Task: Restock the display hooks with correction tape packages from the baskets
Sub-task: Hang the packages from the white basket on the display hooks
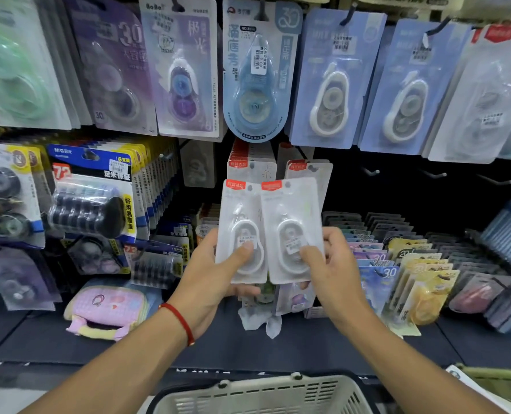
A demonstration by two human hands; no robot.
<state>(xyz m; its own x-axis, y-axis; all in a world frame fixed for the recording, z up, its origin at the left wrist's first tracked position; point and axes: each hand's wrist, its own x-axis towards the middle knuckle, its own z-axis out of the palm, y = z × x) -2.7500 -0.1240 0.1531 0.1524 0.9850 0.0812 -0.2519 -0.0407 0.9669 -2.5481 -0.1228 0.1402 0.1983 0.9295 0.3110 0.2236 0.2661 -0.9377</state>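
Head view: the left hand pinches one white correction tape package, thumb across its blister; the right hand pinches a second white package just beside it, edges overlapping. Both are held upright before the display, below hanging blue packages and near bare hooks on the right. A grey basket sits nearest, bottom centre.

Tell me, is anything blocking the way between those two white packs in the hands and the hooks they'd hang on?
Nothing visible does. The left hand and right hand hold two white packages in open air, just before matching packs already hung. Bare hooks sit unobstructed to the right.
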